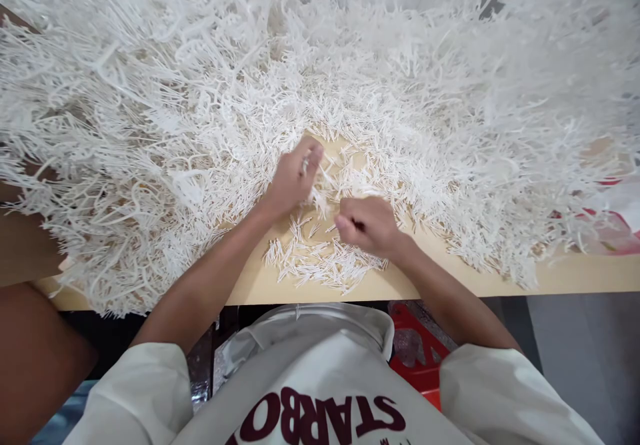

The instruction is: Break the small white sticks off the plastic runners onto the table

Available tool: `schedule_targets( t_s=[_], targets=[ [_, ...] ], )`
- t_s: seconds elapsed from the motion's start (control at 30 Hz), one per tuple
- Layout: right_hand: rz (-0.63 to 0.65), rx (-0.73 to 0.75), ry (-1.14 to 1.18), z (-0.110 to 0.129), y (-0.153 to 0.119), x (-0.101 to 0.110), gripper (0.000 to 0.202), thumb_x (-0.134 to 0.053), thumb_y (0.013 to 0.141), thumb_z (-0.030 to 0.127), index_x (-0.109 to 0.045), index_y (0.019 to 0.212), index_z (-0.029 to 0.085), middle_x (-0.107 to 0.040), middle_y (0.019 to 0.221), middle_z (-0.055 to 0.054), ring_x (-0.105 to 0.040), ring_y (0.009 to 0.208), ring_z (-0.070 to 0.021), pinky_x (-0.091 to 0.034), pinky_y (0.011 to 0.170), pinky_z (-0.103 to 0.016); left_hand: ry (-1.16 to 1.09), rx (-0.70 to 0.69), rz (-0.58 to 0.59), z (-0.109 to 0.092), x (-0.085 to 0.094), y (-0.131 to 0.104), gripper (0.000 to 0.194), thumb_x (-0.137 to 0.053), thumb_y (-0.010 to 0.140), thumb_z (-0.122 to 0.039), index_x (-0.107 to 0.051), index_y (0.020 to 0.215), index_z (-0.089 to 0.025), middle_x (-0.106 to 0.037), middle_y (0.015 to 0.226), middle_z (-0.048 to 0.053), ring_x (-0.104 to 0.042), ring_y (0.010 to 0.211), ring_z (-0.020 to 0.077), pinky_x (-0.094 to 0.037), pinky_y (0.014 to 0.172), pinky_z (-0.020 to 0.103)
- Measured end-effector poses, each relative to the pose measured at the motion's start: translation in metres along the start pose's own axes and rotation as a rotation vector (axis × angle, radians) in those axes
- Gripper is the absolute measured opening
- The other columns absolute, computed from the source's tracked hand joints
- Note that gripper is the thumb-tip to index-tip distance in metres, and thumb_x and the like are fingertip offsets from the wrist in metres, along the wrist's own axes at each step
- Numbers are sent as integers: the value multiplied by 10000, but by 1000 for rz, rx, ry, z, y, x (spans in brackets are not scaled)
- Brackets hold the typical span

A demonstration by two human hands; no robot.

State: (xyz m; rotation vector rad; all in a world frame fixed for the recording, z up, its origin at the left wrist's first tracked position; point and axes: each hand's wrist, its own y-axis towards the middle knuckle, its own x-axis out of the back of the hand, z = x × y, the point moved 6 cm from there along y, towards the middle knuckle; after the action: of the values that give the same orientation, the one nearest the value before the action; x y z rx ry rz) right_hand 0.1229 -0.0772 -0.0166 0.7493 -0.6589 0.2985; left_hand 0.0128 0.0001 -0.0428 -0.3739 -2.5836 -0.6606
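My left hand is closed, with bits of thin white plastic-looking sprigs showing between thumb and fingers and below the palm. Just to its right and nearer to me, my right hand is curled into a fist; what it may hold is hidden. Short white sticks lie loose on the tan tabletop beneath and in front of my hands. Beyond them rises a big heap of tangled white branching sprigs, spreading to both sides.
A bare limb of another person is at the left edge. A red and white plastic bag lies at the right. Under the table edge shows a red plastic object, perhaps a stool. Grey floor is at the lower right.
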Motion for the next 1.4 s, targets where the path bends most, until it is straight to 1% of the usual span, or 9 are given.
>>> schedule_targets(
  t_s=[0.07,0.3,0.5,0.67,0.9,1.07,1.13,1.23,1.4],
  targets=[
    [-13,-11,124,6,-2,-1,294,-425,935,245,-399,645,213,-397,529,64,-330,451,-57,-220,430,-225,-27,39,-54,4,4,1,325,-322,969,-470,-460,818,-217,-430,586,-39,-389,499,79,-341,502,236],
    [-166,-727,507,-53,-10,1,497,-229,944,598,-501,770,221,-400,580,47,-344,456,-78,-265,432,-231,-121,72,-25,6,2,-4,300,-324,973,-456,-441,830,-220,-428,617,-42,-415,536,73,-372,536,225],
    [131,-528,115,-42,2,-9,358,-451,921,522,-496,765,203,-458,626,56,-400,557,-61,-301,561,-224,-139,27,21,1,-1,-5,306,-342,974,-442,-433,802,-205,-435,626,-49,-415,540,51,-365,536,199],
    [157,-405,-27,-35,4,-8,334,-403,969,373,-414,687,193,-402,561,69,-347,494,-44,-281,522,-215,-41,-44,78,-5,-5,-4,287,-341,980,-405,-438,806,-198,-442,623,-52,-411,532,45,-361,535,190],
    [188,314,101,50,-12,-29,279,-453,914,180,-405,640,205,-445,525,89,-367,457,-32,-274,421,-205,-115,72,-111,8,3,0,313,-343,970,-459,-452,816,-208,-406,595,-44,-401,500,56,-350,493,198],
    [-517,260,-209,13,-14,48,277,-426,932,158,-472,668,227,-412,490,67,-421,455,-61,-351,442,-215,-242,80,-96,9,0,0,336,-364,955,-485,-467,805,-203,-426,625,-34,-418,511,51,-363,497,199],
    [-726,-16,-547,-14,-13,85,184,-485,925,199,-603,787,231,-553,634,12,-567,658,-119,-477,676,-298,-301,75,-124,10,1,-1,348,-385,943,-500,-470,793,-197,-434,626,-31,-425,514,50,-375,506,201],
    [-691,-360,-689,-39,-8,111,369,-585,876,382,-609,1186,183,-602,1144,-137,-524,1162,-283,-375,1014,-512,-383,74,-177,14,2,-2,360,-413,923,-525,-480,800,-194,-468,652,-21,-464,539,54,-402,529,208],
    [-208,-310,-81,-37,5,69,396,-416,942,484,-570,1223,251,-664,1113,-49,-619,1082,-196,-498,946,-419,-582,135,-298,23,3,-2,373,-419,917,-547,-445,790,-197,-422,569,-55,-436,442,42,-358,450,181]
  ],
)
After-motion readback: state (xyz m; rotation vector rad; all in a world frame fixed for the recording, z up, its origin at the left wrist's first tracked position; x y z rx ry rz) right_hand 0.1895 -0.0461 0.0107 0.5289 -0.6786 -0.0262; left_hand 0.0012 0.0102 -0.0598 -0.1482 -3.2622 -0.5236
